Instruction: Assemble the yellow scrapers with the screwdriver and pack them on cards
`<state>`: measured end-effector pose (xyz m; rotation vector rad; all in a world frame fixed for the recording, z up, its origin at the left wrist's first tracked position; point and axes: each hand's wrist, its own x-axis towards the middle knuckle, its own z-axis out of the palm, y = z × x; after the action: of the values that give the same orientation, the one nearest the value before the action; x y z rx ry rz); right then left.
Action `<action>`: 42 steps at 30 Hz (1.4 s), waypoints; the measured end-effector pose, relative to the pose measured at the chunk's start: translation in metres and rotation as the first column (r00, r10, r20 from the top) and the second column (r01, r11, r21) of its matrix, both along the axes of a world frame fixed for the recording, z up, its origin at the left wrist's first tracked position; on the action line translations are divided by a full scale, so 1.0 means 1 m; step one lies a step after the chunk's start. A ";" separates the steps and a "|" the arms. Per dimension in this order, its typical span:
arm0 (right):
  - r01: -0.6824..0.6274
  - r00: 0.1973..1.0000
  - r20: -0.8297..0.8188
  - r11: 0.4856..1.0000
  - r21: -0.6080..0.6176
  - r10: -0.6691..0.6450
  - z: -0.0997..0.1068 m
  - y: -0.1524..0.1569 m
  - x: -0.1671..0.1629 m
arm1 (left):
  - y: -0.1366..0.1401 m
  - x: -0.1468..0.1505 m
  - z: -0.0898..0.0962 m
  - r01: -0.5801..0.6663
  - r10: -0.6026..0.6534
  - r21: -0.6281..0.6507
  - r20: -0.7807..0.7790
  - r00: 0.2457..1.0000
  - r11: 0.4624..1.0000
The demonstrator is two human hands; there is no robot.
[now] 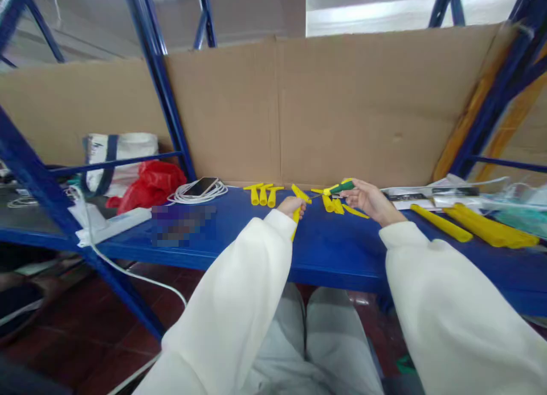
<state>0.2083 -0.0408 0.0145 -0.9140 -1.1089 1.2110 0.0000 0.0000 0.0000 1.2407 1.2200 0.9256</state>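
My left hand [292, 206] is closed round a yellow plastic piece [300, 193], whose head sticks out above the fist and whose lower end shows below it. In my right hand [368, 200] is a screwdriver [342, 187] with a green and yellow handle. Its thin shaft points left, towards the head of the held piece; whether the tip touches it is too small to tell. Left of my hands, several T-shaped yellow pieces [263, 195] stand side by side. More yellow pieces [333, 205] lie under and beside the screwdriver, partly hidden by it.
The blue shelf [337, 252] ends at a cardboard panel [342, 110] behind. Long yellow parts [491, 225] lie at the right. To the left are a phone [201, 186] on a coiled white cable, a red bag [149, 185] and a white power strip [115, 225]. Blue posts [160, 81] flank the space.
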 end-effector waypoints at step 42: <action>0.153 0.988 0.002 0.974 0.167 -0.155 -0.012 0.015 0.011 | -0.005 0.001 0.006 0.010 -0.010 -0.014 0.028 1.000 1.000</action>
<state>0.2192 -0.0258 0.0030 -0.8654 -1.1120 0.9713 0.0007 -0.0046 0.0055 1.2181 1.1948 0.9231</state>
